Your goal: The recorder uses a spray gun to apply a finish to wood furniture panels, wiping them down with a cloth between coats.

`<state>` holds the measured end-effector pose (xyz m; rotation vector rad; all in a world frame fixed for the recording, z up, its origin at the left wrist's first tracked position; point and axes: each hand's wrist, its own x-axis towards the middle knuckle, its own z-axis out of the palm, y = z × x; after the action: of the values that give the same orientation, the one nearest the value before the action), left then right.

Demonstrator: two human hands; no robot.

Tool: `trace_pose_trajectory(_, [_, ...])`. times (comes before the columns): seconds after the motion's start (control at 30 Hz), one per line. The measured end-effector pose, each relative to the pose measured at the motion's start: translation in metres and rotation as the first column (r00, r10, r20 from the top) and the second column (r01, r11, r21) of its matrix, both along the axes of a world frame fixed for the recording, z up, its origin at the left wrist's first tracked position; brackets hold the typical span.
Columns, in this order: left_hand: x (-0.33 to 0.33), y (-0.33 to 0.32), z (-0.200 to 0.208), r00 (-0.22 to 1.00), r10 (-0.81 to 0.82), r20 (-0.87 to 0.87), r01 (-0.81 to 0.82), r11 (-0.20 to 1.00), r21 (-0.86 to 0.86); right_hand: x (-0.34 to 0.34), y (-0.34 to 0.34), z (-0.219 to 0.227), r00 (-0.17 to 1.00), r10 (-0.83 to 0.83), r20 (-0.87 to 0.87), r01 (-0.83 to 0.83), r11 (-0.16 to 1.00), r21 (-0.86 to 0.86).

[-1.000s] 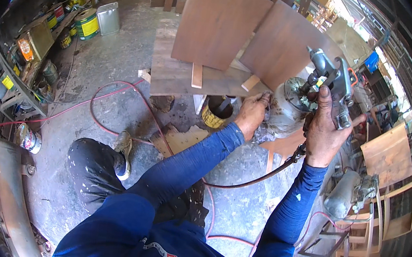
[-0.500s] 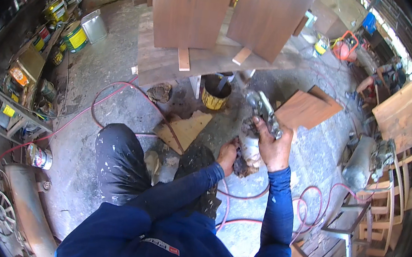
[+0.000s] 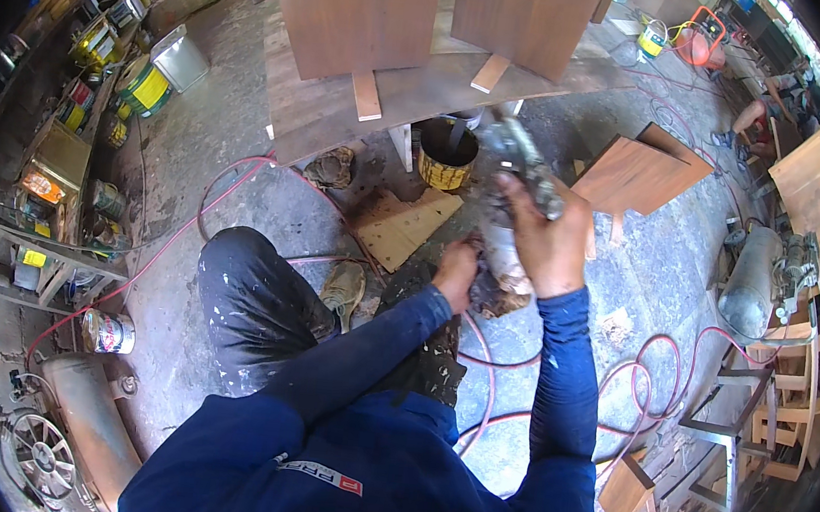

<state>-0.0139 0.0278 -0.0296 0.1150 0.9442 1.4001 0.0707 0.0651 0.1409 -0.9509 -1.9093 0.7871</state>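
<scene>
My right hand [image 3: 558, 240] is wrapped round a silvery metal spray gun [image 3: 536, 181], its upper part smeared by motion. Below the metal part is a pale, stained cup [image 3: 500, 251], tilted. My left hand [image 3: 456, 275] is closed beside the cup, against a dark brown stained rag [image 3: 503, 300] at its lower end. How far the left fingers reach round the rag or the cup is hidden. Just beyond my hands stands a yellow, paint-streaked bucket [image 3: 442, 175] with dark contents and a flat stick in it.
Two brown wooden panels [image 3: 350, 20] rest on a low wooden table [image 3: 298, 129] ahead. More panels [image 3: 638, 175] lean at the right. A red hose [image 3: 479, 408] loops over the floor. Paint cans [image 3: 146, 88] line the left shelves. Another person [image 3: 756, 120] sits far right.
The spray gun has tipped and blurred slightly as both hands work on it. The whole view has shifted, with the bench now nearer the top and the floor things further right.
</scene>
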Motion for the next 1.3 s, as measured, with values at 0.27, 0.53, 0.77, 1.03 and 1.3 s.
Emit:
trace_pose_trajectory(0.27, [-0.014, -0.017, -0.013, 0.99, 0.142, 0.016, -0.142, 0.99, 0.013, -0.009, -0.003, -0.006, 0.997, 0.063, -0.033, -0.064, 0.998, -0.009])
trace_pose_trajectory(0.53, [-0.075, -0.07, 0.001, 0.933, 0.36, 0.007, -0.359, 0.93, 0.078, -0.082, -0.025, -0.001, 0.958, 0.264, -0.114, -0.236, 0.948, 0.212])
trace_pose_trajectory(0.77, [-0.04, -0.031, 0.001, 0.994, 0.111, -0.013, -0.11, 0.99, 0.092, -0.038, -0.02, 0.006, 0.995, 0.093, -0.032, -0.095, 0.991, -0.096])
trace_pose_trajectory(1.03, [-0.054, -0.06, 0.006, 0.942, 0.319, -0.099, -0.318, 0.948, 0.023, -0.058, -0.028, 0.008, 0.973, 0.224, -0.058, -0.23, 0.966, -0.116])
trace_pose_trajectory(1.3, [-0.07, -0.059, -0.004, 0.92, 0.386, -0.068, -0.387, 0.922, -0.001, -0.073, -0.019, -0.001, 0.929, 0.317, -0.192, -0.329, 0.944, -0.033])
